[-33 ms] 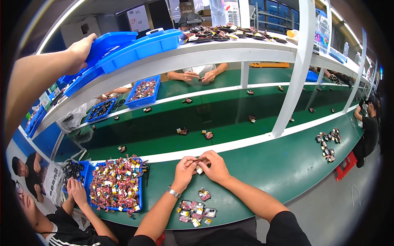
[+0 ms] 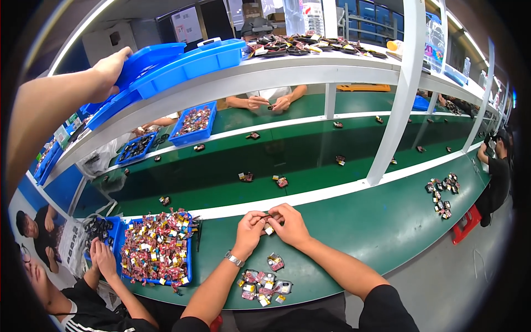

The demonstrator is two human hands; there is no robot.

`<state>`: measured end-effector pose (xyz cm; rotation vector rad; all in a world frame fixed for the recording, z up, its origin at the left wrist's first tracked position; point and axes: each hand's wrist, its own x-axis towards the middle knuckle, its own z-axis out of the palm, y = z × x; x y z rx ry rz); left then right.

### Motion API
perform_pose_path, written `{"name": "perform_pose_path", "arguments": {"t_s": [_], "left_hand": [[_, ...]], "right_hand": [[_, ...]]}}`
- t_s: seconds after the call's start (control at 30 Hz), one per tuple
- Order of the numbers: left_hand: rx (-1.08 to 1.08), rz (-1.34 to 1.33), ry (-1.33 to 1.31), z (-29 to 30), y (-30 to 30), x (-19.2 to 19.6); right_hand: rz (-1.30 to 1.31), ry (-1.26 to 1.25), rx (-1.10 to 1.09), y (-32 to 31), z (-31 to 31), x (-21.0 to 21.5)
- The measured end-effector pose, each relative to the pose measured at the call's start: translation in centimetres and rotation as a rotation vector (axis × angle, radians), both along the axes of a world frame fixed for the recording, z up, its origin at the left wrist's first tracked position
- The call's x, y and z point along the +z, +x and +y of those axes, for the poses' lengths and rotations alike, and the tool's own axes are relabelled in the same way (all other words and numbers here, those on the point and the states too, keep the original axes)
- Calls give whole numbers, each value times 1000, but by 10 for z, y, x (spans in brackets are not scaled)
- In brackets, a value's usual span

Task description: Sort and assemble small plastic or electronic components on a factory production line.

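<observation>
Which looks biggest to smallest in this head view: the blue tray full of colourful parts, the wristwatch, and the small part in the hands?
1. Blue tray, heaped with parts.
2. Wristwatch on the left hand.
3. Small part pinched between both hands; only slightly smaller than the watch, so that ranking is unsure.

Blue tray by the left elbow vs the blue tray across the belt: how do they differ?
The near blue plastic tray is heaped past its rim with small red-and-yellow parts; the far blue plastic tray holds a lower layer. The near one lies beside the left hand on the worktop, the far one across the green belt, tilted. Both are rectangular, with mixed small parts.
</observation>
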<state>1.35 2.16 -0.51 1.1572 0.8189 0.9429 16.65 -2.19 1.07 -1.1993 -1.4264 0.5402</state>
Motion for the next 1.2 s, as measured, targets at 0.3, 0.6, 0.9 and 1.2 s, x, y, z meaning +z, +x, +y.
{"name": "perform_pose_path", "arguments": {"t_s": [0.3, 0.6, 0.9, 1.2], "left_hand": [[-19, 75, 159, 0, -1, -9], [11, -135, 56, 1, -7, 8], [-51, -101, 56, 3, -11, 2], [-16, -113, -29, 6, -10, 10]], "right_hand": [[-8, -48, 4, -3, -1, 1], [32, -294, -489, 129, 100, 3], [-517, -168, -606, 97, 104, 9], [-359, -197, -181, 74, 78, -3]]}}
